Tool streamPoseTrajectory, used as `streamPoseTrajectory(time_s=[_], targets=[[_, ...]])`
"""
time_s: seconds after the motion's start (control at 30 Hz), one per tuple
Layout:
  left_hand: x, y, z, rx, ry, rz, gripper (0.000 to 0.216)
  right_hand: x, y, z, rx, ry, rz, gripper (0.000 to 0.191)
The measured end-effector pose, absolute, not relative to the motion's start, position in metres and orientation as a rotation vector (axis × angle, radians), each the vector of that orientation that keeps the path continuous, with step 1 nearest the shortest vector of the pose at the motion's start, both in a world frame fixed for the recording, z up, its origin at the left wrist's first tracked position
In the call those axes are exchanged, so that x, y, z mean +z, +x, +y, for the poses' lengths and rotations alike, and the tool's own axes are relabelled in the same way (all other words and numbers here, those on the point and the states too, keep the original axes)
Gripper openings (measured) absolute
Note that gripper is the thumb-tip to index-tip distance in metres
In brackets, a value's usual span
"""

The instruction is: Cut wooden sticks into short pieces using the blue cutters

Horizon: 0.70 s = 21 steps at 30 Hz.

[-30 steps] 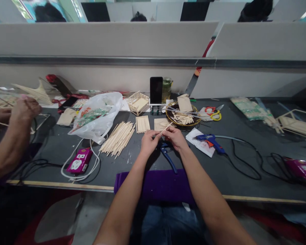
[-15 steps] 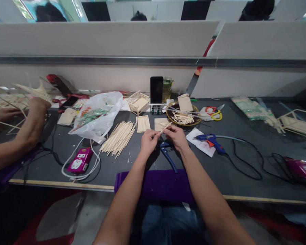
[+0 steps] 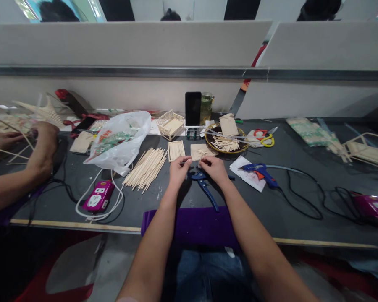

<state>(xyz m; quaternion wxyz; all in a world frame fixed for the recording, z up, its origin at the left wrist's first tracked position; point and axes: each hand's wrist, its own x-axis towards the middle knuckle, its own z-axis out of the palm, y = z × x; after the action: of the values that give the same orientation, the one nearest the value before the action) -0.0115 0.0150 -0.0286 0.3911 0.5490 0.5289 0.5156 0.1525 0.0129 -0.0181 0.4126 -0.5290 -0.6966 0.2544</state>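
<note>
My left hand and my right hand are close together over the dark table, fingers pinched on a thin wooden stick held between them. Just below the hands lie blue-handled cutters. A flat panel of glued sticks and a second panel lie just beyond the fingertips. A loose pile of long sticks lies to the left of my left hand.
A blue glue gun rests on white paper at right, its black cord looping across the table. A basket of short sticks, a phone, a plastic bag and a pink power strip are around. Another person's hand works at far left.
My hands have lowered the stick from a raised, slanted hold to nearly level above the cutters. The person at left has shifted their arm slightly.
</note>
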Motion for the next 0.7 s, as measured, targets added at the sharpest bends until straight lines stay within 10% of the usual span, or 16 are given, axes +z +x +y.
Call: streamPoseTrajectory(time_s=[0.7], targets=[[-0.0365,-0.0041,0.0129,1.155,1.657,1.387,0.016,-0.0234,0.1532,0.0142,0.682,-1.386,-1.783,0.016]])
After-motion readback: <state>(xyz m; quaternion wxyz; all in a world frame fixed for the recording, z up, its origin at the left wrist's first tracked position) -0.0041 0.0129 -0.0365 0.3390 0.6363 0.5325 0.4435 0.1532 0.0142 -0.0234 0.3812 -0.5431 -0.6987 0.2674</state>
